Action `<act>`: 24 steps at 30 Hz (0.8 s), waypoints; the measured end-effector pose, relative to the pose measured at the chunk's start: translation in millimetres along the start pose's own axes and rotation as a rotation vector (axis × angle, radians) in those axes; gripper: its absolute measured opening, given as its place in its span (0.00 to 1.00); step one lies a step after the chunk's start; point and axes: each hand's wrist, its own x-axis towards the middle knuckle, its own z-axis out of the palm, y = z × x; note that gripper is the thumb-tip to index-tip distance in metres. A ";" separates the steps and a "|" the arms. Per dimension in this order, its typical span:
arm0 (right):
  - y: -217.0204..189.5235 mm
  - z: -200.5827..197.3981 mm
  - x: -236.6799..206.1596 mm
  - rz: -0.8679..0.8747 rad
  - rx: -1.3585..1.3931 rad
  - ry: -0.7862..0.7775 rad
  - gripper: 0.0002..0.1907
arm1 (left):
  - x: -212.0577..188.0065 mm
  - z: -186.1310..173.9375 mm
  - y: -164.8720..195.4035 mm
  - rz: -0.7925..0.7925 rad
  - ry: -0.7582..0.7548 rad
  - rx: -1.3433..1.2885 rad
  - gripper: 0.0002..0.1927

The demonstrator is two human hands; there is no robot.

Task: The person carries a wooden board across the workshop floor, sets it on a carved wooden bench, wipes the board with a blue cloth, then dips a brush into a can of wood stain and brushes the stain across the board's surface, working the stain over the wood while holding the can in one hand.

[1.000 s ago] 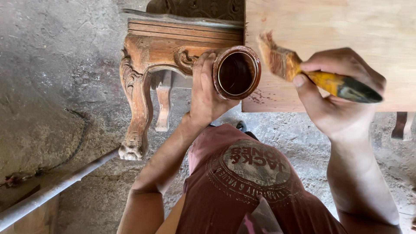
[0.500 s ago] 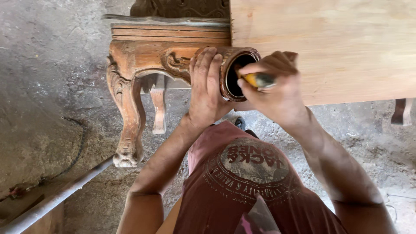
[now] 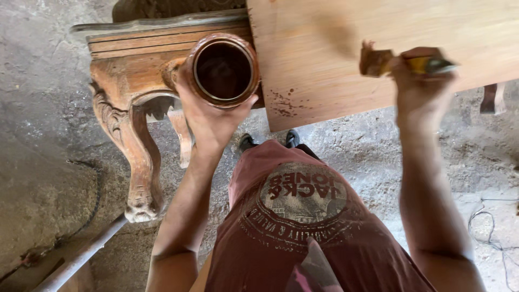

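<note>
My left hand (image 3: pixel 208 116) grips a round brown pot (image 3: pixel 224 70) of dark stain from below, holding it up next to the edge of a pale wooden board (image 3: pixel 335 48). My right hand (image 3: pixel 416 81) is closed on a paintbrush (image 3: pixel 400 62) with a yellow handle and stain-soaked bristles, blurred by motion, just over the board's near edge. Dark drips speckle the board beside the pot. My dark red shirt fills the bottom middle.
A carved wooden table (image 3: pixel 127 92) with a curved, ornate leg stands at the left on a rough concrete floor. A metal pipe (image 3: pixel 81 257) lies at the bottom left. A thin wire (image 3: pixel 484 224) trails at the right. Two shoes show under the board.
The brush was dipped into the pot half a second ago; now my right hand has pulled it out and swung it right over the board. The view has shifted.
</note>
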 end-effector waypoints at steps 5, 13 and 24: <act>54.6 61.5 -38.7 -0.007 -0.134 -0.166 0.28 | -10.5 -1.7 -9.0 0.018 0.064 0.098 0.65; 74.2 -102.1 6.9 0.112 0.275 0.114 0.30 | -9.7 0.3 -9.7 0.198 0.150 0.297 0.66; 56.4 86.1 46.2 -0.852 -0.437 -0.593 0.08 | -6.8 -8.5 -6.5 -0.011 0.023 -0.007 0.60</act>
